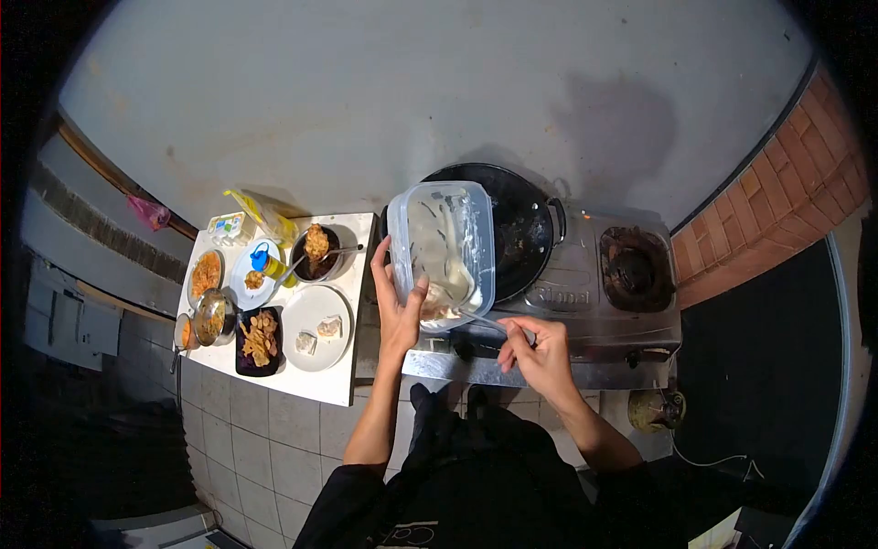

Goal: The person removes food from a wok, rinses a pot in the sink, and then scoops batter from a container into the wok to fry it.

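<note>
My left hand (400, 316) grips a clear plastic container (487, 240) by its left side, thumb over the rim. The container is tilted over the stove, and white residue (474, 284) smears its walls and near corner. Closed round the handle of a metal spoon (485, 320) is my right hand (541, 359), just right of the container. The spoon's far end reaches over the rim into a pale, lumpy mass (439, 302) at the near end. A black wok (523, 215) sits behind and partly under the container.
On the white table (325, 386) at left stand a white plate (320, 359) with two coated pieces, a dark tray of fried food (259, 339), a bowl of dark sauce (320, 265) and a yellow bottle (273, 265). A second burner (633, 267) is at right, near the brick wall (777, 183).
</note>
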Demonstrator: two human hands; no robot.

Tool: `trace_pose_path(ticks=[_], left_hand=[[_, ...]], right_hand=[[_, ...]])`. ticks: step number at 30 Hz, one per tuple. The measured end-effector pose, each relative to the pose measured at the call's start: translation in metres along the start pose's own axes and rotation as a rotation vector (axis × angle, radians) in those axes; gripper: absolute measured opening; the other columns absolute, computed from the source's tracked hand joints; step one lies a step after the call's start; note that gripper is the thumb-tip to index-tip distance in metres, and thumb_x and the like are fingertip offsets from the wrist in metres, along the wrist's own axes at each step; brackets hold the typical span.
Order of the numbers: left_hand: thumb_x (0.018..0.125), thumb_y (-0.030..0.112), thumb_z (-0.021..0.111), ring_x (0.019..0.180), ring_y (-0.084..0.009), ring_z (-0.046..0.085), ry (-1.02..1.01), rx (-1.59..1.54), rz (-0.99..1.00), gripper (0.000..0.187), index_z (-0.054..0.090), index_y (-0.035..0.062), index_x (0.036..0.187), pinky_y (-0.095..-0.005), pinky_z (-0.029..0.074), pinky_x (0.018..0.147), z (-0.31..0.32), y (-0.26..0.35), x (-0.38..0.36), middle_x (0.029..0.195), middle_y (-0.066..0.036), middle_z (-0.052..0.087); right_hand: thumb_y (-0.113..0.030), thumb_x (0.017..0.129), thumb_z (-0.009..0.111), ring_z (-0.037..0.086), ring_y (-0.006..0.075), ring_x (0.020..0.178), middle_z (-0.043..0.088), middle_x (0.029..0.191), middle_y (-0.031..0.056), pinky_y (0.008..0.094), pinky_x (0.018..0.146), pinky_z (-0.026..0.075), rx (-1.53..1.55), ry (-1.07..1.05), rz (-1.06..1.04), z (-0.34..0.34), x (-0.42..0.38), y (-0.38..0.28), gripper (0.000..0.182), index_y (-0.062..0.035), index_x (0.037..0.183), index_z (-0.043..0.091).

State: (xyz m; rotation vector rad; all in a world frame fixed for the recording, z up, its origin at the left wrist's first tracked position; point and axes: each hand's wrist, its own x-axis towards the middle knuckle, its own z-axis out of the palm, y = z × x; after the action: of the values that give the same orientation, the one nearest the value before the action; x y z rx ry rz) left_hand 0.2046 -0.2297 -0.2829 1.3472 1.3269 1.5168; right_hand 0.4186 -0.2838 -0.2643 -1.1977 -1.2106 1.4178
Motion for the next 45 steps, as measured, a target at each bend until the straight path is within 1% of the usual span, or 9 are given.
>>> trace_pose_path(ticks=[4,7,13,17,21,22,28,38,45], left_hand=[[0.089,0.029,0.061,0.098,-0.0219,0.055,0.027,0.006,0.008,0.073,0.021,0.0081,0.147,-0.0356,0.043,0.090,0.000,-0.007,0.006,0.107,-0.014,0.056],[0.090,0.028,0.058,0.108,-0.0246,0.052,-0.014,-0.011,-0.080,0.073,0.020,0.0063,0.148,-0.0380,0.040,0.096,-0.001,0.004,0.008,0.122,-0.018,0.051],[0.089,0.028,0.053,0.130,-0.0299,0.038,-0.027,-0.033,-0.007,0.074,0.016,0.0036,0.149,-0.0411,0.029,0.108,-0.012,-0.001,0.015,0.147,-0.020,0.026],[0.091,0.037,0.048,0.135,-0.0327,0.033,0.021,0.037,-0.025,0.075,0.014,0.0037,0.149,-0.0445,0.026,0.111,-0.019,0.000,0.021,0.150,-0.021,0.023],[0.091,0.041,0.046,0.133,-0.0347,0.035,0.025,0.072,-0.047,0.076,0.014,0.0048,0.149,-0.0433,0.026,0.111,-0.025,0.006,0.029,0.145,-0.027,0.030],[0.092,0.035,0.045,0.128,-0.0337,0.041,0.023,0.080,-0.032,0.070,0.016,0.0050,0.149,-0.0426,0.029,0.109,-0.025,0.007,0.032,0.138,-0.028,0.039],[0.094,0.023,0.044,0.110,-0.0314,0.055,-0.022,0.216,-0.045,0.060,0.023,0.0050,0.147,-0.0413,0.038,0.099,-0.027,-0.003,0.045,0.117,-0.025,0.057],[0.093,0.035,0.047,0.118,-0.0452,0.049,-0.059,0.461,-0.029,0.062,0.029,0.0077,0.145,-0.0501,0.036,0.100,-0.012,-0.012,0.068,0.124,-0.032,0.052],[0.093,0.040,0.046,0.114,-0.0456,0.050,-0.078,0.578,0.039,0.064,0.029,0.0049,0.144,-0.0489,0.033,0.101,0.008,-0.027,0.082,0.123,-0.032,0.052]], right_hand=[[-0.008,0.098,0.050,0.060,0.0135,0.050,0.064,0.063,0.0127,0.0250,0.050,0.050,0.161,-0.034,0.030,0.005,0.017,0.004,0.024,0.0113,0.100,0.064],[-0.009,0.099,0.049,0.064,0.0172,0.053,0.066,0.067,0.0165,0.0268,0.052,0.052,0.243,-0.051,0.026,0.009,0.028,0.009,0.025,0.0122,0.102,0.061],[-0.011,0.101,0.047,0.067,0.0216,0.059,0.067,0.072,0.0208,0.0300,0.056,0.054,0.292,-0.048,0.018,0.007,0.051,0.005,0.027,0.0123,0.105,0.059],[-0.009,0.101,0.044,0.069,0.0219,0.064,0.068,0.075,0.0211,0.0291,0.058,0.055,0.252,-0.092,-0.024,-0.002,0.063,-0.007,0.026,0.0137,0.104,0.058],[-0.009,0.101,0.044,0.069,0.0225,0.063,0.068,0.075,0.0209,0.0292,0.057,0.055,0.248,-0.082,-0.063,-0.010,0.074,-0.014,0.026,0.0132,0.104,0.058],[-0.009,0.101,0.043,0.069,0.0226,0.062,0.068,0.075,0.0210,0.0292,0.057,0.055,0.234,-0.078,-0.073,-0.011,0.078,-0.015,0.026,0.0133,0.104,0.058],[-0.008,0.100,0.045,0.069,0.0223,0.061,0.068,0.076,0.0215,0.0286,0.056,0.055,0.203,-0.080,-0.132,-0.016,0.089,-0.025,0.026,0.0134,0.103,0.058],[-0.014,0.101,0.048,0.066,0.0217,0.059,0.066,0.073,0.0205,0.0293,0.056,0.052,0.197,0.031,-0.149,-0.033,0.091,-0.031,0.028,0.0117,0.103,0.060],[-0.015,0.100,0.049,0.065,0.0211,0.058,0.066,0.073,0.0198,0.0299,0.056,0.053,0.202,0.151,-0.152,-0.057,0.081,-0.025,0.028,0.0115,0.103,0.059]])
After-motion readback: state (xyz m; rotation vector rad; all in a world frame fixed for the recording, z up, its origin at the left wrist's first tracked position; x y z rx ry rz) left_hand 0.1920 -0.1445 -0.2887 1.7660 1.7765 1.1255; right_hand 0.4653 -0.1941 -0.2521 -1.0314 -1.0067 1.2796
